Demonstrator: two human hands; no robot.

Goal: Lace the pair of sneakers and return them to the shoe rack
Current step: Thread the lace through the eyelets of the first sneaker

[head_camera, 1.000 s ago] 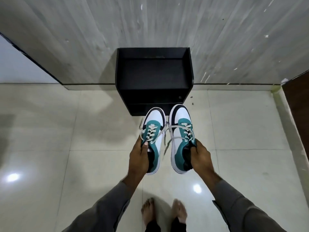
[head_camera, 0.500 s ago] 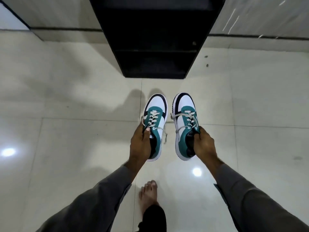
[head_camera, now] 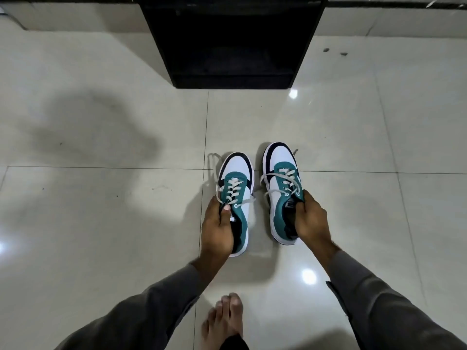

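A pair of white, teal and black sneakers is held side by side over the glossy tiled floor (head_camera: 101, 223), toes pointed toward the black shoe rack (head_camera: 232, 46) seen at the top of the view. The left sneaker (head_camera: 237, 183) is gripped at its collar by the left hand (head_camera: 217, 228), the thumb pressed inside the opening. The right sneaker (head_camera: 280, 183) is clasped the same way by the right hand (head_camera: 312, 218). Both sneakers are laced with off-white laces (head_camera: 233, 190), whose loose ends trail sideways. Grey sleeves (head_camera: 151, 314) cover both forearms, and a bare foot (head_camera: 225, 322) is planted on the floor below the hands.
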